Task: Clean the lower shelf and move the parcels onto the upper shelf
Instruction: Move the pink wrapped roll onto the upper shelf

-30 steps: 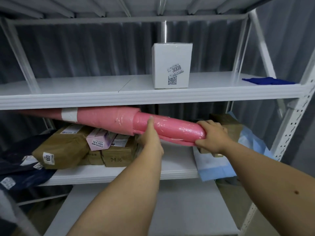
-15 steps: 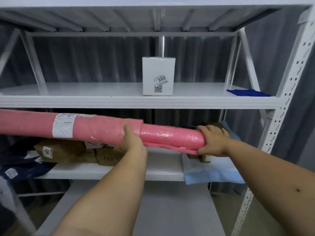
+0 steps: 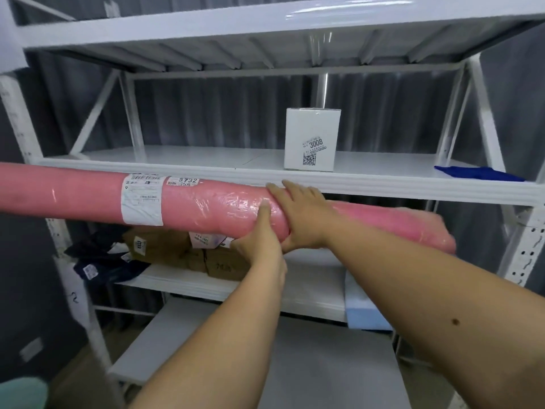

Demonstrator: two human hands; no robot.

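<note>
A long pink wrapped roll (image 3: pixel 206 206) with white labels hangs level in front of the upper shelf (image 3: pixel 383 188), just below its front edge. My left hand (image 3: pixel 259 234) grips the roll from beneath near its middle. My right hand (image 3: pixel 300 214) lies over the top of the roll right beside it, fingers spread and wrapped round it. A white box marked 3008 (image 3: pixel 311 140) stands on the upper shelf. Brown parcels (image 3: pixel 177 249) and dark bagged parcels (image 3: pixel 100 261) lie on the lower shelf (image 3: pixel 309 293).
A blue cloth (image 3: pixel 480 174) lies at the right end of the upper shelf. A light blue sheet (image 3: pixel 365 314) hangs over the lower shelf's right front. White uprights (image 3: pixel 528 231) frame the rack, and another shelf (image 3: pixel 324 364) sits below.
The roll has come out of the lower shelf and risen to the upper shelf's edge. My right hand slid from the roll's right end to its middle, beside my left hand.
</note>
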